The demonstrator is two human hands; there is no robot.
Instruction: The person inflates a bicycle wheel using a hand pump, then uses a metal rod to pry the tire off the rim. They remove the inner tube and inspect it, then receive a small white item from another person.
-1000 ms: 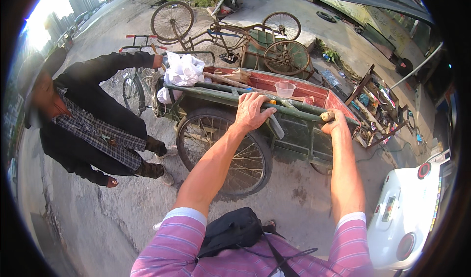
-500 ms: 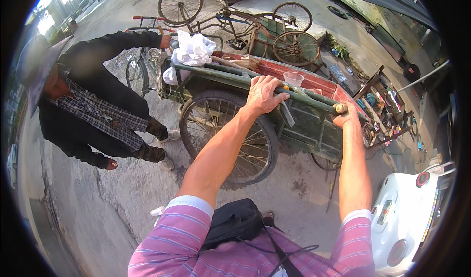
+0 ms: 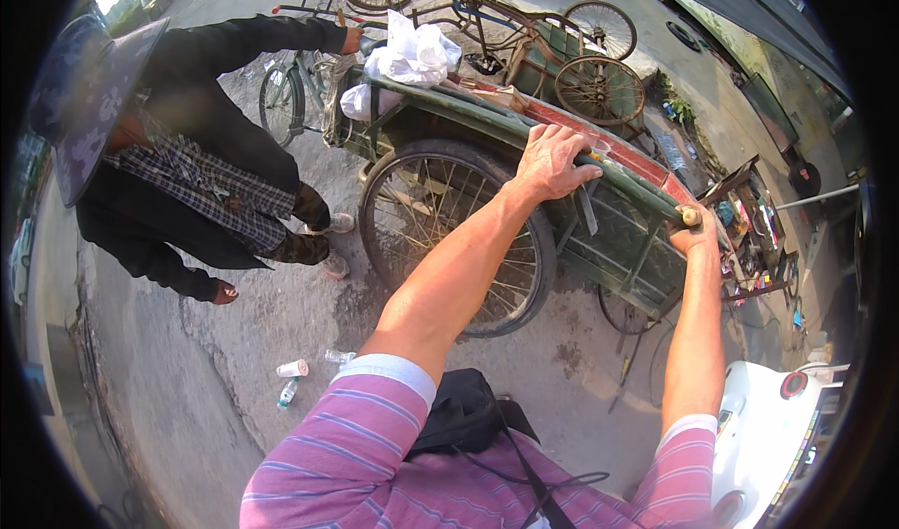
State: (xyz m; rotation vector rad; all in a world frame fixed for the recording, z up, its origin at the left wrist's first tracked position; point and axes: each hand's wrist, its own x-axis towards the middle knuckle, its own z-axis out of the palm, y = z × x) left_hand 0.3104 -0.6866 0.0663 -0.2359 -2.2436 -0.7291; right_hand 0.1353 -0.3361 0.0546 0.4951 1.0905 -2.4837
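Note:
A green cargo tricycle with a red inner bed stands in front of me. My left hand is closed over its green top rail, above the large spoked wheel. A flat grey strip hangs just below that hand; whether the hand holds it I cannot tell. Farther right, at the cart's end, my right hand is wrapped round a wooden handle, whose round pale end shows above the fingers. The rest of that handle is hidden.
On the left a person in a dark jacket and wide hat reaches to the cart's front, near white plastic bags. An overturned tricycle lies behind. A white vehicle is at lower right, and bottles lie on the ground.
My view has shifted, so the cart sits farther right and bottles show on the ground at lower left. Both my hands keep their places on the cart's side. The other person still reaches toward the front.

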